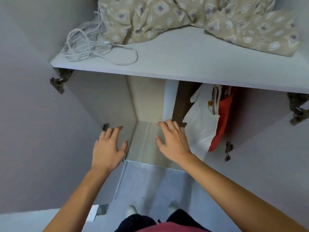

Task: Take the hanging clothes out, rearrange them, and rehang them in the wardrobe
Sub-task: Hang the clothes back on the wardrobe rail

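I look down into an open wardrobe [103, 101]. Under its shelf, on the right side, hang a white garment [200, 124] and a red garment [220, 123], pressed close together. The left part of the hanging space shows only the bare floor panel [143, 144]. My left hand [108, 146] reaches forward with fingers spread, close to the left inner wall and holding nothing. My right hand [173, 139] is also spread and empty, hovering just left of the white garment. The rail and hangers are hidden under the shelf.
A white shelf [184, 64] carries a beige patterned quilt [192, 17] and a coil of white cord [90, 44]. Both doors stand open, the left door [33, 114] and the right door [275, 148], with metal hinges. My feet [133, 210] stand on grey floor below.
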Motion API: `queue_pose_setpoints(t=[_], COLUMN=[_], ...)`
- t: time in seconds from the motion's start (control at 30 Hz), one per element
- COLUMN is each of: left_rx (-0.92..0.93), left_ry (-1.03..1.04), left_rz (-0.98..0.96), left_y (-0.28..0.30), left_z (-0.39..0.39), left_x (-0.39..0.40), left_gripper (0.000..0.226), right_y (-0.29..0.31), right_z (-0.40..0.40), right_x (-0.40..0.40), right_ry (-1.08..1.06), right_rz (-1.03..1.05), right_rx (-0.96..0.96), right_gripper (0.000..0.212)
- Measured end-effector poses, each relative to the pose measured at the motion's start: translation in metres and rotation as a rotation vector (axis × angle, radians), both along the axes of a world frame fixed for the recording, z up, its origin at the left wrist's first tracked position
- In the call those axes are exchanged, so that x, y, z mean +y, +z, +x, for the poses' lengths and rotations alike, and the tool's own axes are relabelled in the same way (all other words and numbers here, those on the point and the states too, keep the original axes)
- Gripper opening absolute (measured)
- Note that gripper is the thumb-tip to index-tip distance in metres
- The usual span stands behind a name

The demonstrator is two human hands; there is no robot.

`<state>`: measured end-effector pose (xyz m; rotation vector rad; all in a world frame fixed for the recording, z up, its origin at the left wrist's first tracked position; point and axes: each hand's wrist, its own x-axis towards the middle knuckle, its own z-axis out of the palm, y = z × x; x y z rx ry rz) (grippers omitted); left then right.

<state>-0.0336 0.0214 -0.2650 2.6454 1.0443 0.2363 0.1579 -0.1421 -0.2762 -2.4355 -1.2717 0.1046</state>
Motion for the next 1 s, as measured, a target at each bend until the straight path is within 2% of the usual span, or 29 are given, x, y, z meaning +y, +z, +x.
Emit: queue_pose_setpoints(t=[0.2, 0.33, 0.47, 0.63, 0.8, 1.0], left_rx=[-0.018, -0.072, -0.041, -0.058, -0.103, -0.099], left_ry=[0.374, 0.645, 0.877, 1.145, 1.290, 1.396], left_rz=[-0.023, -0.007, 0.020, -0.022, -0.114, -0.077], left_y=[0.007, 0.011, 0.014, 0.001, -0.007, 0.000], left_z=[-0.117, -0.214, -0.309, -0.410, -0.497, -0.616], left_x=[-0.063, -0.115, -0.172, -0.228, -0.249, -0.254], left_gripper=[0.057, 0.052, 0.055, 0.060, 0.062, 0.072], right_y=[-0.008, -0.005, 0.001, 0.001, 0.001, 0.003], right_z=[-0.070, -0.166, -0.262, -0.361, -0.477, -0.616], right_x=[0.023, 0.039, 0.043, 0.051, 0.062, 0.072], right_ry=[0.333, 0.610, 0.873, 1.089, 1.214, 1.347], right_rz=[0.047, 0.093, 0.073, 0.011, -0.008, -0.027], right_rx=[0.143, 0.220, 0.241, 0.227, 0.242, 0.244], right_gripper=[0.043, 0.042, 0.043, 0.045, 0.046, 0.047])
